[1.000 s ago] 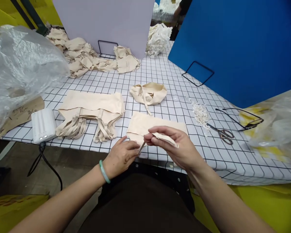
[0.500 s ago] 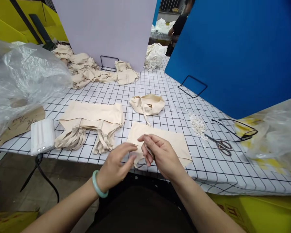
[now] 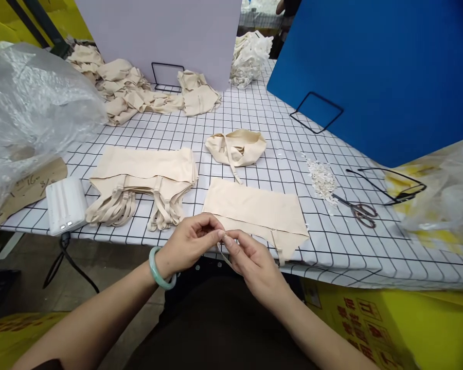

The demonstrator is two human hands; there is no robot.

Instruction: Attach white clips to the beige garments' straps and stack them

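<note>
My left hand point(image 3: 195, 236), with a pale green bangle point(image 3: 158, 272) on its wrist, is pinched, fingertip to fingertip against my right hand point(image 3: 254, 262). Between them runs a thin beige strap point(image 3: 226, 258), its loop hanging below the fingers. Whatever else may be at the fingertips is too small to make out. Just beyond the hands a beige camisole point(image 3: 254, 205) lies flat, its other strap point(image 3: 278, 246) near the table edge. On the left is a neat stack of similar camisoles point(image 3: 142, 164) with bunched straps. Farther back sits a crumpled beige garment point(image 3: 243, 146).
Scissors point(image 3: 357, 209), a pile of small white pieces point(image 3: 322, 180) and eyeglasses point(image 3: 389, 192) lie to the right. A white power bank point(image 3: 66, 205) with a cable stands at the left edge. Blue point(image 3: 370, 77) and lilac point(image 3: 158, 36) boards rise behind; clear plastic point(image 3: 42, 97) lies left.
My hands were apart and have come together, fingertips meeting on the strap. The camisole's right strap now shows. The view has tilted downward.
</note>
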